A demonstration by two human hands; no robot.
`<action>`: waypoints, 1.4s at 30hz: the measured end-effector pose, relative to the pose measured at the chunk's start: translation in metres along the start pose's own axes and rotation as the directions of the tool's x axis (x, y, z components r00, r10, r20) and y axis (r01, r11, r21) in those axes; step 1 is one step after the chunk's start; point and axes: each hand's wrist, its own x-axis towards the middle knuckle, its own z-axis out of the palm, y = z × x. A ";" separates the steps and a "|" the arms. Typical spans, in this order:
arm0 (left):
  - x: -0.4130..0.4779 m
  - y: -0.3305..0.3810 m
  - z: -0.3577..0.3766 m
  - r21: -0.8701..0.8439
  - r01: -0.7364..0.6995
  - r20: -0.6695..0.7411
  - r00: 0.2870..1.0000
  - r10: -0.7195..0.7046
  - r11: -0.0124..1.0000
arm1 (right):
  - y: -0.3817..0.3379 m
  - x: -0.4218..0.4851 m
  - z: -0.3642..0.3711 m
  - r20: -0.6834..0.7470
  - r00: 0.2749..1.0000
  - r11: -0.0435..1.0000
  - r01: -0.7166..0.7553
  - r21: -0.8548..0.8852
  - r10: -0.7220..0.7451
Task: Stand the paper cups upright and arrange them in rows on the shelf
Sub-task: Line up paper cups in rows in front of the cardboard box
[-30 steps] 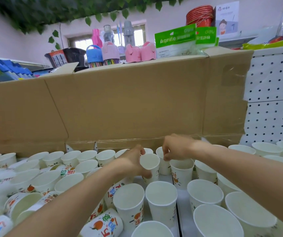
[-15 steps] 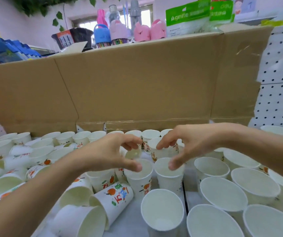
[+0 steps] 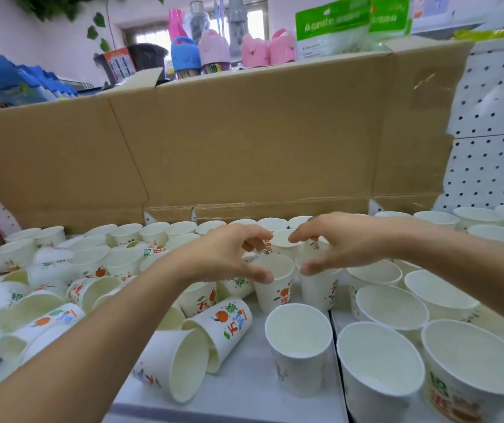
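Note:
Many white paper cups with orange-and-green print cover the white shelf (image 3: 244, 389). My left hand (image 3: 226, 254) grips the rim of an upright cup (image 3: 275, 290), thumb on its near edge and fingers curled over the far edge. My right hand (image 3: 339, 242) curls over the neighbouring upright cup (image 3: 319, 290), its thumb at the rim. Another upright cup (image 3: 284, 241) stands just behind, between my fingertips. Two cups lie on their sides in front: a printed one (image 3: 224, 325) and one with its mouth toward me (image 3: 180, 361). A back row of upright cups (image 3: 180, 228) lines the box.
A heap of tipped cups (image 3: 46, 300) fills the left side. Upright cups (image 3: 299, 346) and wider ones (image 3: 378, 370) stand at the front right. A tall cardboard box wall (image 3: 244, 141) closes the back, and white pegboard (image 3: 494, 117) the right.
Both hands pulled back from the rear row toward me and lowered onto two upright cups in the middle. The camera tilted down and moved closer.

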 end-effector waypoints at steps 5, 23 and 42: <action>-0.072 -0.009 -0.005 -0.193 -0.064 -0.286 0.958 0.007 0.979 | -0.036 -0.016 -0.004 -0.154 0.968 0.970 0.214 0.111 -0.196; -0.153 -0.066 0.036 0.003 0.020 -0.085 0.996 -0.019 1.000 | -0.148 0.024 0.051 0.262 0.932 0.909 0.319 -0.267 -0.251; -0.148 -0.045 0.058 -0.549 0.038 -0.183 0.969 -0.164 0.835 | -0.108 -0.001 0.018 0.202 0.979 0.996 -0.044 0.084 0.026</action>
